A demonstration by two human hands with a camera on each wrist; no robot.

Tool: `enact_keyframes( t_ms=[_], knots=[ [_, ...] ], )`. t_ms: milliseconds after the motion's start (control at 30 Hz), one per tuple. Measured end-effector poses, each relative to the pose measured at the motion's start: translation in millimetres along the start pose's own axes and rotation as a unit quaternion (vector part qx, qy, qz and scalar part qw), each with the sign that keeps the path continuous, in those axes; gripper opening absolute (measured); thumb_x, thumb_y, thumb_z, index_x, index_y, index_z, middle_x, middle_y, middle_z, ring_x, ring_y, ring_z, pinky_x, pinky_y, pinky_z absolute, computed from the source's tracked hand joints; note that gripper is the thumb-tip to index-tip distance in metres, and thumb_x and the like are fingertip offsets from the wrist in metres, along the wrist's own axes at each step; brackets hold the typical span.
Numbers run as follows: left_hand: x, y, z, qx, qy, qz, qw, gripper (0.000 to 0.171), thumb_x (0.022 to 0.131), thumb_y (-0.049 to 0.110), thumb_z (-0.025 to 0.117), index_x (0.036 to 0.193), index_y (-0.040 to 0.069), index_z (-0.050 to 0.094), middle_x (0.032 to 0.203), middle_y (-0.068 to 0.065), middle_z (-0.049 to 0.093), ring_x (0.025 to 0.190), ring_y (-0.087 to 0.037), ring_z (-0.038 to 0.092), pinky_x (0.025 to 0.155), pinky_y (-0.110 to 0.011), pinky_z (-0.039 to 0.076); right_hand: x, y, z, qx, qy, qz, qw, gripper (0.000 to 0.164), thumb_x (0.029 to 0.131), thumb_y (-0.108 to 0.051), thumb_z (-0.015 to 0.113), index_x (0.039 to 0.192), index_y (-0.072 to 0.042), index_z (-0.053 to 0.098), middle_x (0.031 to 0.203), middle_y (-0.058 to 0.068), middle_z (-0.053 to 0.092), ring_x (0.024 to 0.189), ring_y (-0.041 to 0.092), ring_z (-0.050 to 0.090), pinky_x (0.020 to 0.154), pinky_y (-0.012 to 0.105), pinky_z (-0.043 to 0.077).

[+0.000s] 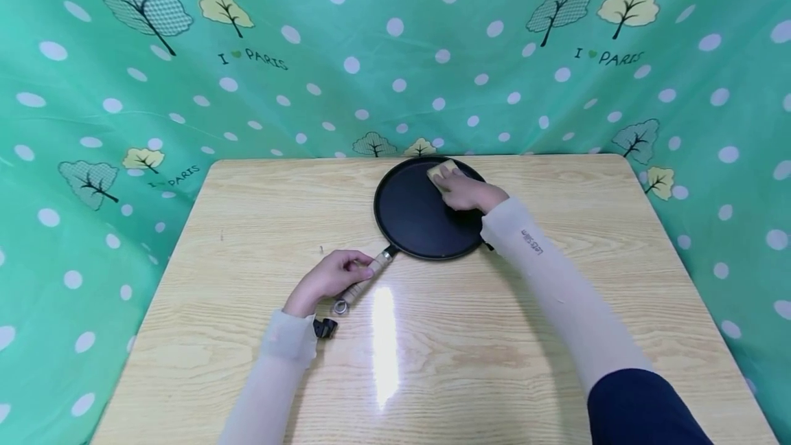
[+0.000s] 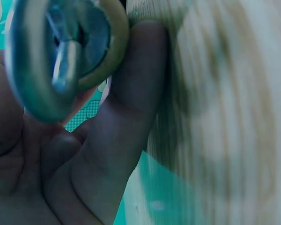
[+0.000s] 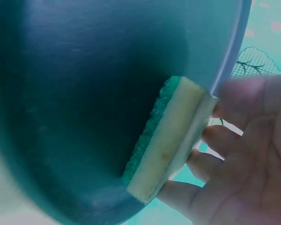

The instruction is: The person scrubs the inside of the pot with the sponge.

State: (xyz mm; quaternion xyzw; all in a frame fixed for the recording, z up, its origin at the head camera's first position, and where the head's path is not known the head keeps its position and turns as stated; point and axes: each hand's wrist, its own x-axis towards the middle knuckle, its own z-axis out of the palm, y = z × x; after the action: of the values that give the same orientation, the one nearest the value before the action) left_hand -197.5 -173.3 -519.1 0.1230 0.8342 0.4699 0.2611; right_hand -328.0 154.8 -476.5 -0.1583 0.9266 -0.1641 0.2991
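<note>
A flat black round pan [image 1: 408,215] lies on the wooden table, its wrapped handle [image 1: 357,290] angled toward the near left. My left hand [image 1: 334,275] holds that handle between thumb and fingers. In the left wrist view, the metal hanging ring [image 2: 25,84] at the handle's end sits close to the thumb. On the pan's upper right part, my right hand [image 1: 465,192] grips a pale yellow sponge [image 1: 437,172]. The right wrist view shows the sponge [image 3: 166,145] with its green scouring side toward the pan's dark surface and several fingers along its back.
The light wooden table [image 1: 247,225] ends just behind the pan. A green dotted cloth [image 1: 395,67] with tree prints hangs along the back and sides. A small black device [image 1: 325,327] sits at the left wrist. Bright glare [image 1: 384,349] marks the table's middle.
</note>
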Motion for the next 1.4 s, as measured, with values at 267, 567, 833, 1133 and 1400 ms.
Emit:
enact_keyframes(
  t_ms=[267,567,833,1133,1400],
  knots=[
    [-0.3,-1.8,0.2,0.002,0.001,0.0,1.0,0.033,0.102,0.016,0.07,0.127,-0.006,0.07,0.082,-0.002,0.058,0.074,-0.016,0.051,0.071,-0.032,0.044,-24,9,13,0.005,0.012,-0.02,1.0,0.073,0.105,-0.001,0.047,0.169,-0.009,0.012,0.176,0.016,-0.006,0.16,0.038,-0.01,0.128,0.055,0.006],
    [1.5,-0.2,1.5,0.002,-0.001,-0.005,1.0,0.033,0.102,0.016,0.07,0.127,-0.006,0.07,0.083,-0.002,0.058,0.075,-0.017,0.051,0.073,-0.033,0.044,-52,7,37,0.02,0.019,-0.053,0.998,0.077,0.099,0.008,0.049,0.168,-0.007,0.016,0.175,0.016,-0.002,0.16,0.041,-0.008,0.127,0.058,0.01],
    [2.7,2.2,0.6,0.005,0.001,-0.006,1.0,0.033,0.102,0.015,0.071,0.127,-0.006,0.07,0.083,-0.003,0.059,0.075,-0.017,0.052,0.073,-0.033,0.045,-67,-14,60,0.005,0.031,-0.079,0.996,0.08,0.096,0.012,0.051,0.167,-0.005,0.02,0.175,0.018,0.003,0.159,0.044,-0.002,0.127,0.056,0.014],
    [3.9,0.8,1.5,0.008,0.001,-0.004,1.0,0.033,0.102,0.016,0.071,0.127,-0.006,0.07,0.084,-0.003,0.059,0.075,-0.017,0.052,0.074,-0.034,0.045,-70,-40,72,-0.008,0.052,-0.099,0.994,0.074,0.097,0.013,0.049,0.166,-0.004,0.025,0.174,0.019,0.009,0.159,0.046,0.005,0.126,0.055,0.018],
    [3.5,-0.8,1.6,0.016,0.001,-0.01,0.9998,0.034,0.103,0.017,0.07,0.129,-0.005,0.069,0.085,-0.003,0.06,0.077,-0.017,0.053,0.074,-0.031,0.045,-49,-69,77,-0.031,0.045,-0.122,0.991,0.072,0.101,0.011,0.049,0.167,-0.008,0.027,0.174,0.016,0.012,0.159,0.042,0.009,0.127,0.052,0.018]
  ],
)
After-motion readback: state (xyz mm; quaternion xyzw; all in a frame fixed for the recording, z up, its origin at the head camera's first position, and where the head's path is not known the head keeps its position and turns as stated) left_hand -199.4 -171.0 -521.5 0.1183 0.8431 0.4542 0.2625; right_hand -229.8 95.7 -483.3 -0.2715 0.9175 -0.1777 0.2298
